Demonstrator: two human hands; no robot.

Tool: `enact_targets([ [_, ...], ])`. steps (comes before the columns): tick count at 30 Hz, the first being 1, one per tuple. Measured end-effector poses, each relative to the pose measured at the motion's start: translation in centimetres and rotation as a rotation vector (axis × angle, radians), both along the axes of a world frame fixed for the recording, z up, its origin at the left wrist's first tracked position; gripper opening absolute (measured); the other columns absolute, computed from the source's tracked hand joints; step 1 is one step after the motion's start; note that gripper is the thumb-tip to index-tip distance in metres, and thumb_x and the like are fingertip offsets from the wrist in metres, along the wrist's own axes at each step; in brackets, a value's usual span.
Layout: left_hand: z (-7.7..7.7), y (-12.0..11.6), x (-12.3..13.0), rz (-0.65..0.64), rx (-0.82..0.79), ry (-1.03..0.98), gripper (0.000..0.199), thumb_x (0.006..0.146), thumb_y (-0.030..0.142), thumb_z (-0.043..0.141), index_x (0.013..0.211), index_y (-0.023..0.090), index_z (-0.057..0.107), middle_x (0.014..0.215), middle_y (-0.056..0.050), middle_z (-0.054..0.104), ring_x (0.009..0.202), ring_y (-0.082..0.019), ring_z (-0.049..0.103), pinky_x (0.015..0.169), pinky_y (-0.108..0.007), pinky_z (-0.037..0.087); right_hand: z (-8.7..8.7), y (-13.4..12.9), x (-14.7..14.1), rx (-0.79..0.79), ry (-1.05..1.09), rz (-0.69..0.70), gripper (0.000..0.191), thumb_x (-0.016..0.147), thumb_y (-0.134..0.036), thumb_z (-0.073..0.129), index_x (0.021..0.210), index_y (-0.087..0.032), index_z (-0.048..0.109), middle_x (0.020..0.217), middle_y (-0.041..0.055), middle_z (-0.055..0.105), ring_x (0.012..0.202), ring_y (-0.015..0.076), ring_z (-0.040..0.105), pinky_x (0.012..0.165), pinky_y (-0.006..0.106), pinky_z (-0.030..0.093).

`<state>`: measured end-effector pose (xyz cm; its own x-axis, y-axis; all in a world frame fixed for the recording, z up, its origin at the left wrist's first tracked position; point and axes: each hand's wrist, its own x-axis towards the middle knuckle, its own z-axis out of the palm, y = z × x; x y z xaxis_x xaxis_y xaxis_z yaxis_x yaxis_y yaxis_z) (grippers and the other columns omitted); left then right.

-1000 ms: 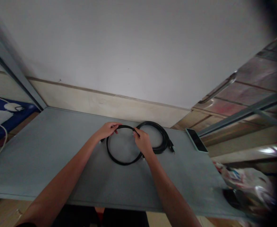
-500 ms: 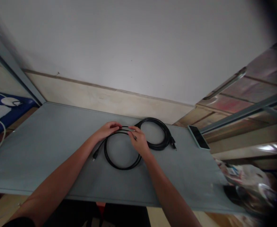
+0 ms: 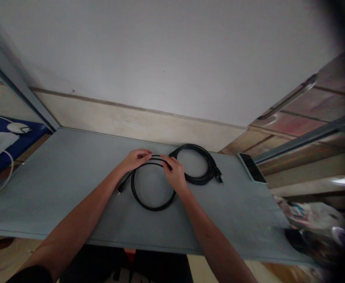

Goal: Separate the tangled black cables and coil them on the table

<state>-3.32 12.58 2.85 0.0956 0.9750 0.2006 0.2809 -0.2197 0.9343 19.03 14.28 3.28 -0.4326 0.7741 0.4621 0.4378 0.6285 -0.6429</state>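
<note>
A black cable (image 3: pixel 154 209) lies in a loose coil on the grey table (image 3: pixel 69 173), its connector end (image 3: pixel 121 188) sticking out at the lower left. My left hand (image 3: pixel 137 159) pinches the top of this loop from the left. On the loop's upper right, my right hand (image 3: pixel 174 171) grips the same cable between thumb and fingers. Short strands run between the two hands. Just right of my right hand rests a second, thicker black cable coil (image 3: pixel 209 163), with its plug ends (image 3: pixel 219 176) pointing right.
A phone (image 3: pixel 252 168) lies at the table's right end. Plastic bags (image 3: pixel 316 215) and a dark object (image 3: pixel 297 239) are at the lower right. On the left is a blue surface (image 3: pixel 37 135) with a white cable (image 3: pixel 12 165). A pale wall (image 3: pixel 160 70) rises behind.
The view has shifted slightly. My right hand's fingers have closed in on the cable, and the end that showed near them is now hidden. My left hand remains on the loop.
</note>
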Motion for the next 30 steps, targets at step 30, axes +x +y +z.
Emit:
enact_targets([
  [30,2.4,-1.2,-0.1,-0.072,0.11,0.504,0.025,0.091,0.029,0.054,0.102,0.019,0.074,0.091,-0.008,0.07,0.084,-0.021,0.062,0.082,-0.031,0.046,-0.3,0.2,-0.7,0.037,-0.105,0.062,0.022,0.094,-0.018,0.047,0.105,-0.016,0.065,0.1,0.0116,0.064,0.094,0.0227,0.06,0.088,0.038,0.048],
])
